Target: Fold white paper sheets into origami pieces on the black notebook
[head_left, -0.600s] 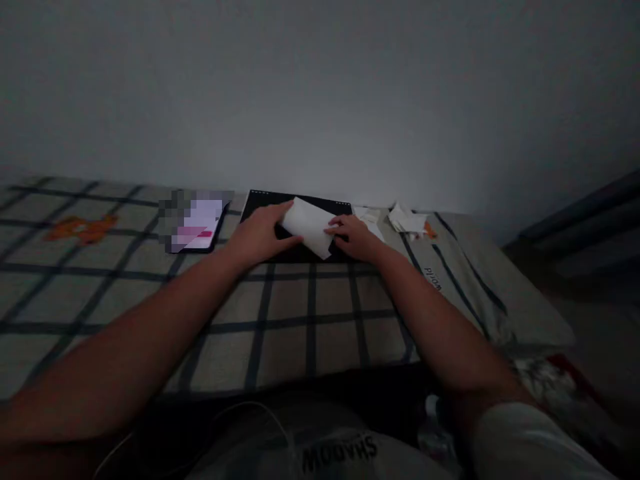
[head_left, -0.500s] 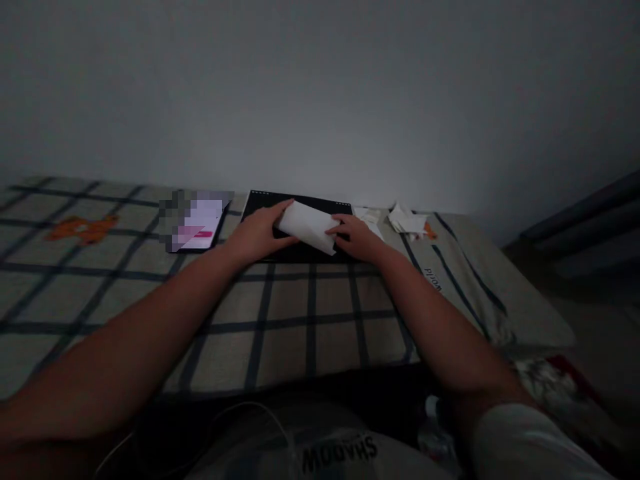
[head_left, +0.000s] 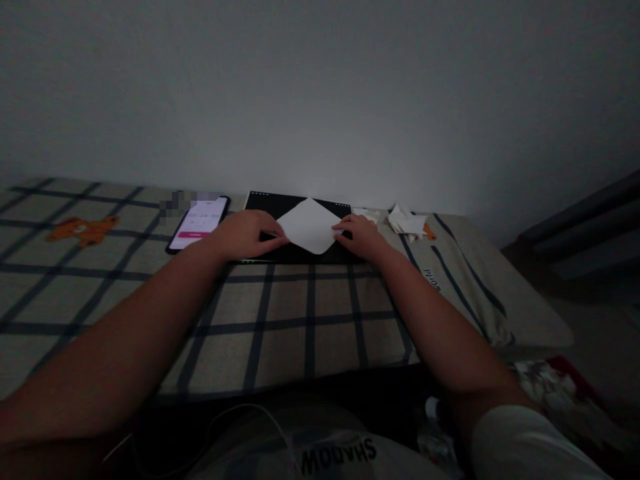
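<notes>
A white sheet of paper (head_left: 313,227) lies as a diamond, one corner toward the wall, on a black flat board (head_left: 261,203) with small marks along its far edge. My left hand (head_left: 250,235) is at the paper's left corner, thumb and fingers closed on it. At the opposite corner, my right hand (head_left: 357,233) has its thumb and fingertips closed on the paper's edge. Part of the board is covered by the paper and both hands.
A lit phone (head_left: 200,220) lies left of the board. Folded white papers (head_left: 406,221) sit to the right, on the checked cloth (head_left: 285,300). An orange bear figure (head_left: 85,230) is at far left. Low near my right arm is a clear bottle (head_left: 434,433); the wall (head_left: 310,100) rises behind.
The paper has turned from a slanted, narrower shape to a symmetrical diamond. My left hand has moved left and nearer to me, to the left corner; my right hand has shifted slightly right.
</notes>
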The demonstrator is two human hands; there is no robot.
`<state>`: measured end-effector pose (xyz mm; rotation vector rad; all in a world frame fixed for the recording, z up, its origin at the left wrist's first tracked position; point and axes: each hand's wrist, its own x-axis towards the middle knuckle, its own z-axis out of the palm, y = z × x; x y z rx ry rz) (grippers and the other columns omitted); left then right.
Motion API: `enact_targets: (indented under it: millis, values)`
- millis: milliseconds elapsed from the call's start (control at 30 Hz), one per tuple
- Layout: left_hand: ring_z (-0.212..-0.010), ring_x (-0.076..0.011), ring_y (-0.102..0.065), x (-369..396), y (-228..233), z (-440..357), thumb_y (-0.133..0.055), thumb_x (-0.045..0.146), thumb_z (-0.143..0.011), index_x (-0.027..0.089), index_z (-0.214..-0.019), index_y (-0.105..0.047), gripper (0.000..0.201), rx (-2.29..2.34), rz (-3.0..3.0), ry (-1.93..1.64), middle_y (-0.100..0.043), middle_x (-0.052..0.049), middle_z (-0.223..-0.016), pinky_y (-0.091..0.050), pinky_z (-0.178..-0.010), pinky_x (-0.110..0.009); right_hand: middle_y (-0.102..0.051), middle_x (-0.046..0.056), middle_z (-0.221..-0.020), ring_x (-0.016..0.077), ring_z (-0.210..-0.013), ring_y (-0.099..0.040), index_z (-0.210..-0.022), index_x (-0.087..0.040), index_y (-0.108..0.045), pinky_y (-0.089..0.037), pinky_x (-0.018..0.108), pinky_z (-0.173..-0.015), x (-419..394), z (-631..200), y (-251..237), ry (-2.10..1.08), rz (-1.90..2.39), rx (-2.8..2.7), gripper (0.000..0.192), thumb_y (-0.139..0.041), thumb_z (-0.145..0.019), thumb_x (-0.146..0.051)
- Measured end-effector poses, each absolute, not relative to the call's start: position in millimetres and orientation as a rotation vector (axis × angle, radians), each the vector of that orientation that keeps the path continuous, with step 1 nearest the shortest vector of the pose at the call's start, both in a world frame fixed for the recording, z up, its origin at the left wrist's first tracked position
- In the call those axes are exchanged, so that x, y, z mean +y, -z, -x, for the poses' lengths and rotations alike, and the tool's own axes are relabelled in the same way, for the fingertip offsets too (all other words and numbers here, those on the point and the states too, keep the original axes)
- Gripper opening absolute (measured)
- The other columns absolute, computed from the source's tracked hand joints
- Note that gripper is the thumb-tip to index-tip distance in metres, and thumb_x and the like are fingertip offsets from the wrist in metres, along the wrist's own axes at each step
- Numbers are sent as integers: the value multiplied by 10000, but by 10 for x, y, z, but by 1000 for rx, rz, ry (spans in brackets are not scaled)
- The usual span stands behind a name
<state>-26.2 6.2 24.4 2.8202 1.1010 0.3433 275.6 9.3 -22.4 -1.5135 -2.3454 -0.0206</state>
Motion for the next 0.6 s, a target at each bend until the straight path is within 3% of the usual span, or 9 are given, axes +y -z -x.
enact_targets:
  millis: [267, 467, 600]
  values:
    - [-1240, -235, -523, -22, -73, 47, -415, 475, -924, 238, -1252, -635, 460, 1089, -2928, -171, -574, -56, -1370, -415, -999, -361, -644, 100, -1063, 258, -995, -585, -1036, -229, -722, -463, 448, -881, 75, -2724, 185, 9, 1515, -2300, 244, -577, -879, -347]
    - [-1238, -235, -518, -19, -99, 59, -469, 442, -896, 227, -1227, -651, 435, 973, -2959, -161, -594, -43, -1348, -398, -1021, -363, -556, 139, -1358, 308, -1250, -492, -1358, -164, -515, -385, 503, -1044, 158, -2700, 284, -20, 1546, -2220, 526, -584, -858, -313]
    - [-1244, -235, -515, -12, -108, 75, -479, 453, -889, 224, -1244, -640, 453, 979, -2932, -165, -587, -38, -1358, -393, -1026, -362, -517, 120, -1414, 338, -1290, -461, -1386, -193, -489, -352, 559, -1059, 165, -2687, 335, -58, 1603, -2244, 552, -578, -858, -327]
